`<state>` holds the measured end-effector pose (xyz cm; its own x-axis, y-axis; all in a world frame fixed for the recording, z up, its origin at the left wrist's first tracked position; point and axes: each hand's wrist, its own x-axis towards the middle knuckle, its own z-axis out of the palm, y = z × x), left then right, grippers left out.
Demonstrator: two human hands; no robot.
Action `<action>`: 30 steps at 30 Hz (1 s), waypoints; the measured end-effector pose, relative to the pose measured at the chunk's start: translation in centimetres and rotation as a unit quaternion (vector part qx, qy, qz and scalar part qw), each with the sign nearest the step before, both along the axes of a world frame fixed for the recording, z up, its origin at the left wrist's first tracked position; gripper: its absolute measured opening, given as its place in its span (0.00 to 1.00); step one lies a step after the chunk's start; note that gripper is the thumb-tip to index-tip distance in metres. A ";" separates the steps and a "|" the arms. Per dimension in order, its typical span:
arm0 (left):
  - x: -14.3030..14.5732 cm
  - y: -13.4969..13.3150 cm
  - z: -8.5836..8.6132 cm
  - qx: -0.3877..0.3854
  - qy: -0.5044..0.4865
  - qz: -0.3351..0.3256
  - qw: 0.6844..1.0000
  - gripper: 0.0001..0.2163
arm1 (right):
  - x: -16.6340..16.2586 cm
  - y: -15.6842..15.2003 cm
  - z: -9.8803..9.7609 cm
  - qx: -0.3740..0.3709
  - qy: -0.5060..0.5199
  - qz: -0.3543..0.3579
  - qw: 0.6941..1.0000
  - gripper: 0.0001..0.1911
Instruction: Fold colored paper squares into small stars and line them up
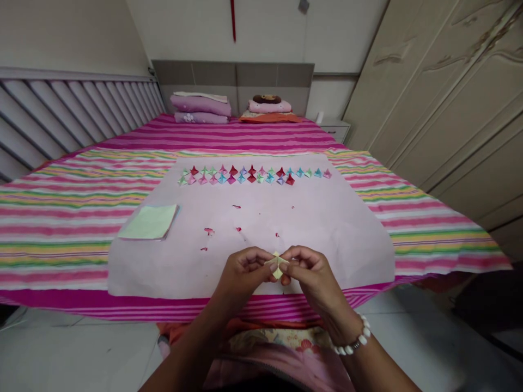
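Note:
Between both hands, above the near part of a pale sheet, is a small folded piece of pale yellow paper. My left hand pinches its left side between thumb and fingers. On its right side, my right hand grips it the same way, with a white bead bracelet on that wrist. The thumbs press close together on the paper's front, and the fingers behind it are partly hidden. Farther back on the sheet stand two rows of small folded paper pieces in red, pink, green, blue and purple.
A stack of square paper, light green on top, lies at the sheet's left. Several red marks or scraps dot the sheet. The striped bed has folded bedding at its headboard. A railing stands left, a wardrobe right.

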<state>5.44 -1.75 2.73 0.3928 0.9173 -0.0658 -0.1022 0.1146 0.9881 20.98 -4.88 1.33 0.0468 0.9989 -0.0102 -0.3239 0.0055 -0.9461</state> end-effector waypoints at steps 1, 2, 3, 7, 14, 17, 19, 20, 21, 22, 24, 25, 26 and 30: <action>0.0 0.0 0.0 0.000 -0.003 -0.001 1.000 0.06 | 0.0 0.0 0.0 0.005 0.002 -0.007 1.000 0.05; -0.1 0.0 0.0 -0.001 -0.006 -0.004 1.000 0.06 | 0.0 0.0 0.1 0.009 0.007 -0.011 1.000 0.04; -0.1 0.0 0.1 -0.003 -0.009 -0.008 1.000 0.05 | -0.1 0.0 0.1 0.012 0.012 -0.014 1.000 0.04; 0.0 0.0 0.0 -0.003 -0.031 -0.009 0.999 0.03 | -0.3 0.0 0.0 0.022 0.035 -0.016 0.999 0.03; 0.0 -0.1 0.0 0.022 -0.023 0.003 0.999 0.04 | -0.4 -0.2 -0.3 0.069 -0.007 -0.044 0.997 0.06; 0.0 -0.1 0.1 0.007 0.003 0.002 1.000 0.07 | -0.5 -0.3 0.0 0.080 -0.052 -0.053 0.994 0.04; 0.1 -0.1 0.2 -0.022 -0.001 0.002 1.000 0.08 | -0.5 -0.4 0.2 0.090 -0.072 -0.057 0.992 0.03; 0.1 -0.1 0.2 -0.036 -0.008 0.000 0.999 0.08 | -0.6 -0.5 0.3 0.095 -0.079 -0.057 0.991 0.03; 0.1 -0.1 0.3 -0.047 -0.016 -0.004 0.999 0.08 | -0.6 -0.5 0.4 0.099 -0.084 -0.056 0.990 0.02; 0.1 -0.1 0.3 -0.056 -0.022 -0.009 0.998 0.08 | -0.6 -0.5 0.5 0.102 -0.087 -0.052 0.990 0.02; 0.0 0.0 0.4 -0.066 -0.028 -0.017 0.997 0.08 | -0.5 -0.6 0.8 0.107 -0.092 -0.041 0.989 0.02; -0.1 0.0 0.4 -0.066 -0.029 -0.019 0.997 0.08 | -0.4 -0.6 0.9 0.110 -0.093 -0.034 0.989 0.02; -0.1 0.0 0.4 -0.065 -0.028 -0.019 0.997 0.08 | -0.4 -0.6 1.0 0.113 -0.091 -0.028 0.989 0.02; -0.1 0.0 0.2 -0.039 -0.020 -0.008 0.999 0.07 | -0.2 -0.7 1.1 0.109 -0.087 -0.014 0.990 0.02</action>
<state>5.33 -1.74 2.89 0.4121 0.9032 -0.1203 -0.1392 0.1929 0.9713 20.76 -5.60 2.43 0.0563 0.9749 0.2154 -0.1537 0.2217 -0.9629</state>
